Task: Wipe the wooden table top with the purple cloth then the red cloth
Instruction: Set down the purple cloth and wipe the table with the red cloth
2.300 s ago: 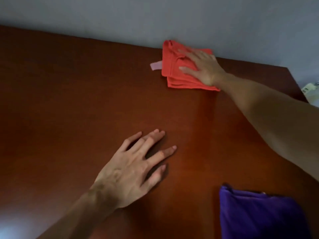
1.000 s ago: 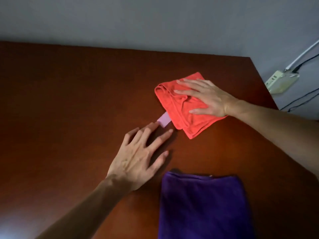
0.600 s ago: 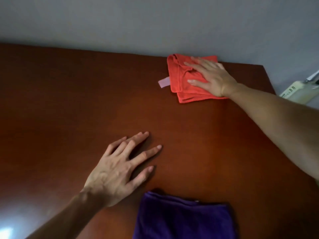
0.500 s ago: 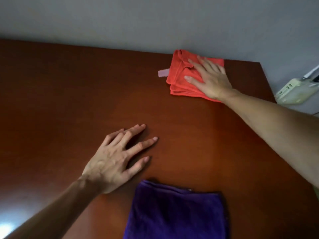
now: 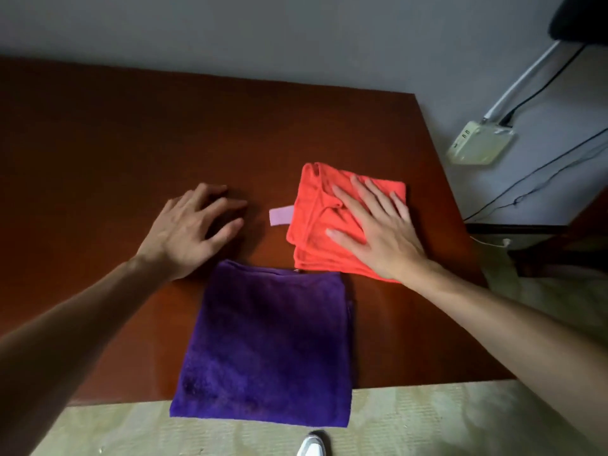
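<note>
Wooden table top [image 5: 131,133] (dim room), grey wall [image 5: 263,31]

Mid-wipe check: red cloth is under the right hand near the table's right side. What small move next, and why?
Probably slide the right hand and red cloth leftward: it lies flat on the cloth, and bare wooden table top stretches left beyond the resting left hand.

Single head-mounted wide-angle view, looking forward and steeply down from above the near edge of the wooden table top [image 5: 131,153]. The table fills most of the frame at close, arm's-length range; the wall [image 5: 263,34] spans the top, the floor [image 5: 427,422] the bottom, and both forearms enter from the lower corners.
</note>
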The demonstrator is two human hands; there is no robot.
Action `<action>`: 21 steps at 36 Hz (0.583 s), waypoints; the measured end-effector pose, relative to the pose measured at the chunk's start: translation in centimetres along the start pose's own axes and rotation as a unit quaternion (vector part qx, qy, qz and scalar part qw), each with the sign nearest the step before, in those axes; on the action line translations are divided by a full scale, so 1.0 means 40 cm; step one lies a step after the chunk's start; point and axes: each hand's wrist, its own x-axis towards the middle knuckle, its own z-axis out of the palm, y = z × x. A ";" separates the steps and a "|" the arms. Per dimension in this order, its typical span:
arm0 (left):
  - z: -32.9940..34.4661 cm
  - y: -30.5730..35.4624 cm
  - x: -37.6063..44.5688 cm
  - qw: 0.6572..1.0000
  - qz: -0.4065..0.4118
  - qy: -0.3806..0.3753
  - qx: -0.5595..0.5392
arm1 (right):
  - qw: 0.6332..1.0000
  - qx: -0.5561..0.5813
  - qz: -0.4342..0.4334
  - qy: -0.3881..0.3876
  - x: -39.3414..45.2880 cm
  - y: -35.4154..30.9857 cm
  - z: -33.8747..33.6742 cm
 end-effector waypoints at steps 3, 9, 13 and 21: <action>-0.006 0.081 0.042 0.998 -0.023 0.035 -0.048 | 1.000 0.006 -0.015 0.006 -0.021 0.030 -0.001; 0.057 0.220 0.129 1.000 -0.006 0.011 -0.024 | 0.996 0.003 -0.095 0.004 0.019 0.088 -0.013; 0.114 0.259 0.182 0.999 -0.009 0.031 -0.032 | 0.986 0.005 -0.163 -0.026 0.107 0.187 -0.034; 0.156 0.278 0.228 1.000 -0.001 0.013 -0.022 | 0.988 -0.006 -0.146 -0.055 0.398 0.412 -0.055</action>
